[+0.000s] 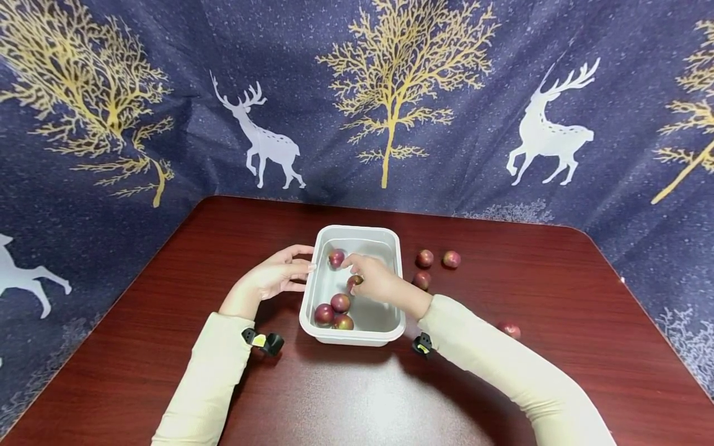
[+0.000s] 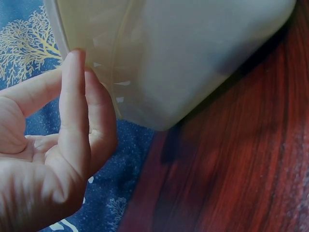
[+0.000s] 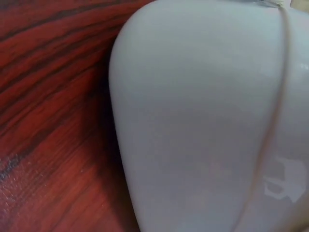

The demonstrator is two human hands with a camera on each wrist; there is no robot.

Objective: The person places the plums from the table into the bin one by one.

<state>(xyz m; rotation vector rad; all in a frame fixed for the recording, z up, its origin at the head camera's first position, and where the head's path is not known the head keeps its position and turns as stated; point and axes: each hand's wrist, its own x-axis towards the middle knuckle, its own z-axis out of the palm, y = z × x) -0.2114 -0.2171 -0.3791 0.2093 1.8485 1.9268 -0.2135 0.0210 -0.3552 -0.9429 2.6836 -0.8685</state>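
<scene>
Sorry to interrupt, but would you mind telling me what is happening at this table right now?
A person is working with small red fruits and a white tray on a dark wooden table. The left hand rests against the tray's left rim. The right hand reaches into the tray and holds one fruit. Four fruits lie inside the tray, and four more lie on the table to its right.

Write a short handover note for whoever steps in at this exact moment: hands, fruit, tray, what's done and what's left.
Left hand: fingers straight, touching the left wall of the white tray.
Right hand: inside the tray, fingers curled round a red fruit.
Done: four more fruits already lie in the tray, one at the far end, three at the near left.
Left: four fruits are on the table, three to the tray's right, one by the right sleeve.
</scene>
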